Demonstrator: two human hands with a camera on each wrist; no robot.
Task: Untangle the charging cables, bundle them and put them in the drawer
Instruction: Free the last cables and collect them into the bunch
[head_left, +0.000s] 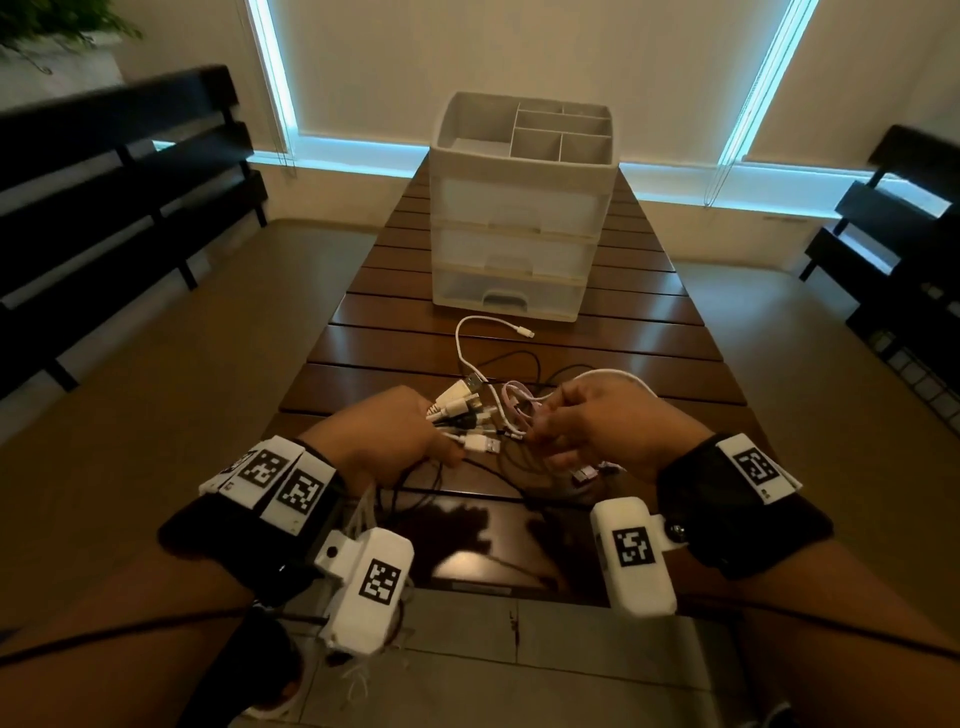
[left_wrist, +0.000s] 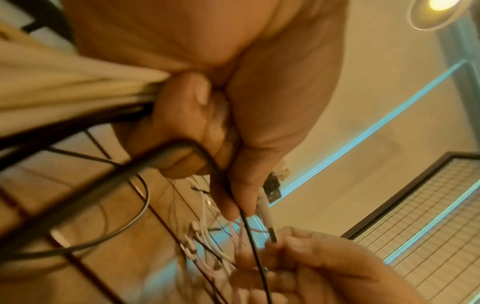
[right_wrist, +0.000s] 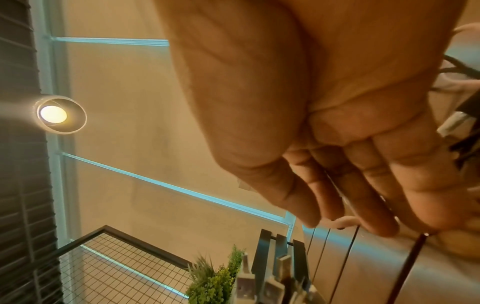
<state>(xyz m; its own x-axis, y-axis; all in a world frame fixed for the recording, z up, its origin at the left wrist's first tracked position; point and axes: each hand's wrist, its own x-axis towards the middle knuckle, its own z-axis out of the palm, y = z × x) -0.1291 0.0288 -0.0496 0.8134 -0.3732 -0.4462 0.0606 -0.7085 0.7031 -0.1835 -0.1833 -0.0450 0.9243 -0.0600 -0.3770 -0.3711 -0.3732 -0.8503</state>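
A gathered bunch of plug ends is clamped in the curled left hand (head_left: 387, 431), presumably so the charging cables (head_left: 480, 415) stay aligned while being freed. At its 3 o'clock, one thin strand is pinched by the right hand (head_left: 597, 421). The drawer unit (head_left: 514, 208) stands closed at 12 o'clock, loose loops trailing across the table (head_left: 649, 343) between.

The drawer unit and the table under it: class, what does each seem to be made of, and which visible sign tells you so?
Drawer unit: seemingly plastic, with an opaque off-white frame and frosted, translucent drawer fronts whose handles look moulded in.
Table: dark brown slats with grooves between them and a glossy finish that reflects light; probably varnished wood, though a wood-look laminate cannot be ruled out.
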